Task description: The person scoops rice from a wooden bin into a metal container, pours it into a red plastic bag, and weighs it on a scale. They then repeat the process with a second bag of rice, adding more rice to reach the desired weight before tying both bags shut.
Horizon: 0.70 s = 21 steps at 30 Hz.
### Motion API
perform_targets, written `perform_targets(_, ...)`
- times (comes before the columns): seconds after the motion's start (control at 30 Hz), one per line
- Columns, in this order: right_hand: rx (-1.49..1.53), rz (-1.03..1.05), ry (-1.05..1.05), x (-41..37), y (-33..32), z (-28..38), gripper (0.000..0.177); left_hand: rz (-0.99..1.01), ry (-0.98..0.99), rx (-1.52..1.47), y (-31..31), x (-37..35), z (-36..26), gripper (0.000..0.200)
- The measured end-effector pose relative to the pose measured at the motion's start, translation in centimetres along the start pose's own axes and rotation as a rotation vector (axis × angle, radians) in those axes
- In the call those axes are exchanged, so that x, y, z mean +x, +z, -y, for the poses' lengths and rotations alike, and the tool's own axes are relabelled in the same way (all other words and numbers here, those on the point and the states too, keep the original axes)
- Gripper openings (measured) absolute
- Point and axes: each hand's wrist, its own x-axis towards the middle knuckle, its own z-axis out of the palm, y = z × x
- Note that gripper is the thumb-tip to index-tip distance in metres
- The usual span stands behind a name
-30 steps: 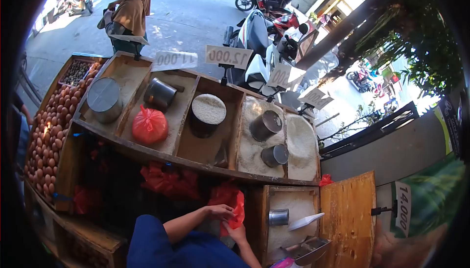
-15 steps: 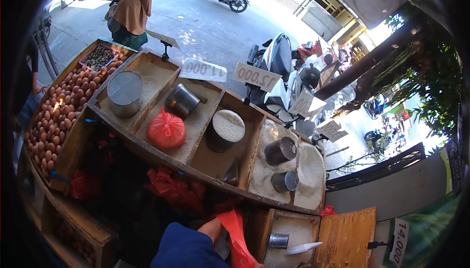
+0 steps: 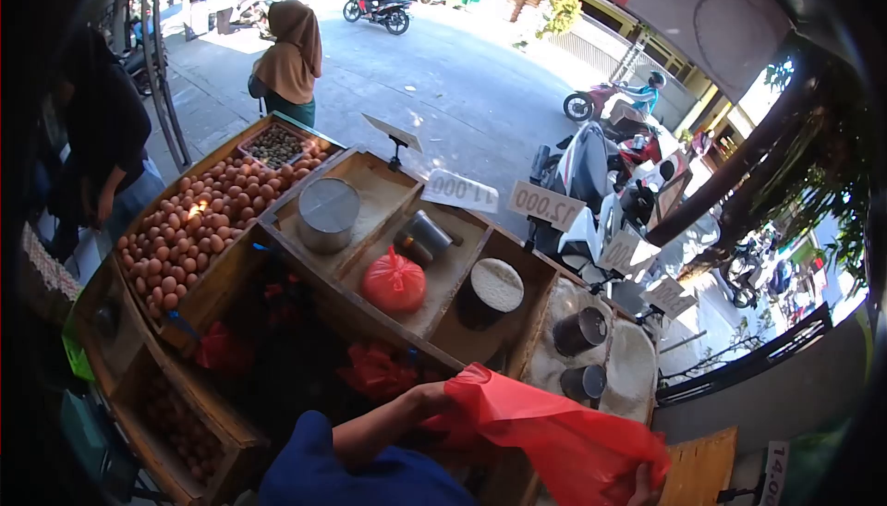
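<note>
A red plastic bag (image 3: 564,432) is stretched out across the front right of the stall, between my two hands. My left hand (image 3: 434,399) reaches from a blue sleeve to the bag's left end, where red plastic covers its fingers. At the bag's lower right end, my right hand (image 3: 642,486) grips the plastic, with only some fingers showing. Just beyond the bag, a dark metal measuring cup (image 3: 583,383) and another cup (image 3: 580,330) sit in rice. Farther left, a tied, full red bag (image 3: 394,282) rests in a compartment beside a metal measure with a handle (image 3: 423,236).
A wooden divided bin (image 3: 365,310) holds rice, a round metal tin (image 3: 328,217) and a rice-filled dark container (image 3: 496,286). Brown eggs (image 3: 208,229) fill the left box. Price signs (image 3: 547,206) line the far edge. One person (image 3: 288,58) stands beyond; another (image 3: 106,136) stands left.
The red bag has gone from hanging narrow to spread wide toward the right. My left forearm has extended, and my right hand now shows at the bag's end. The view has shifted.
</note>
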Motion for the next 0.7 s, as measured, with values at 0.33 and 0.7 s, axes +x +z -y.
perform_targets(0.33,0.195,0.310,-0.241,7.9,11.7,10.4,0.079,-0.844,0.288,0.302,5.0,-11.9,-8.4,0.064)
perform_targets(0.7,0.174,0.769,-0.336,11.3,31.2,18.7,0.064,-0.982,0.722,-0.353,1.7,-20.1,-10.2,0.066)
